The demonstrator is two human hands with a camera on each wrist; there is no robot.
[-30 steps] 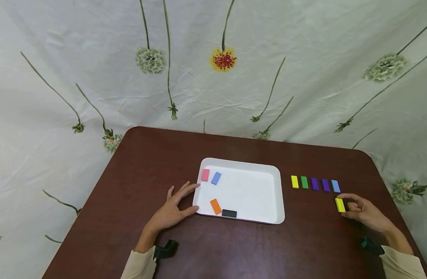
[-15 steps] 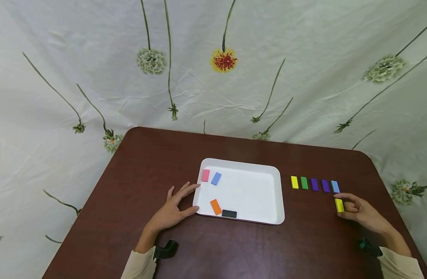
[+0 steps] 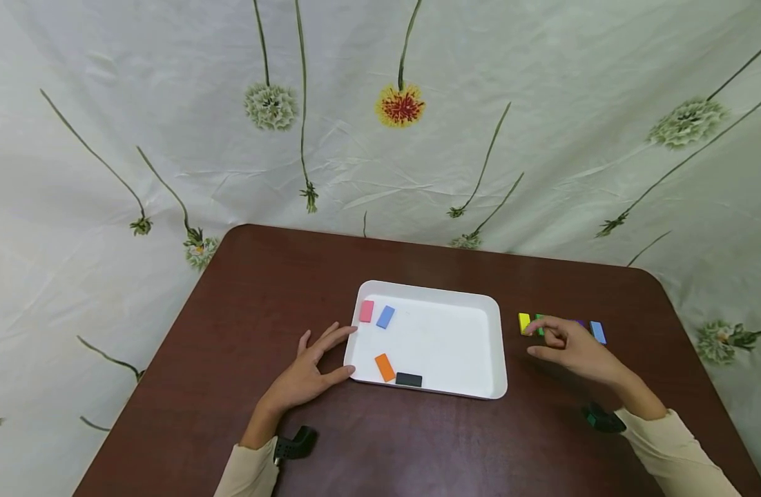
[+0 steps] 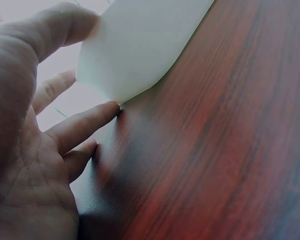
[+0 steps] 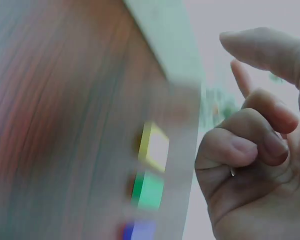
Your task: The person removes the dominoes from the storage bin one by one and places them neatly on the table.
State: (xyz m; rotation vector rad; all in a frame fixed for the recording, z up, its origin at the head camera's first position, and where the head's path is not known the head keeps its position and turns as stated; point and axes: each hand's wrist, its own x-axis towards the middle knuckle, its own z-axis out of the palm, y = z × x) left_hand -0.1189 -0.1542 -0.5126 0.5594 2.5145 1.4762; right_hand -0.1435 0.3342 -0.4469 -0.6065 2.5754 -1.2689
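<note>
So, 1 wht tray holds 4 blks

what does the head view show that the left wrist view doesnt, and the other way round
Only head: the right hand; the pink block, blue block, orange block and black block; beyond them, the yellow block, green block, a sliver of purple block and the light blue block.

Only left wrist: the palm side of the left hand.

Both: that hand at the white tray, the wood table and the printed cloth.
</note>
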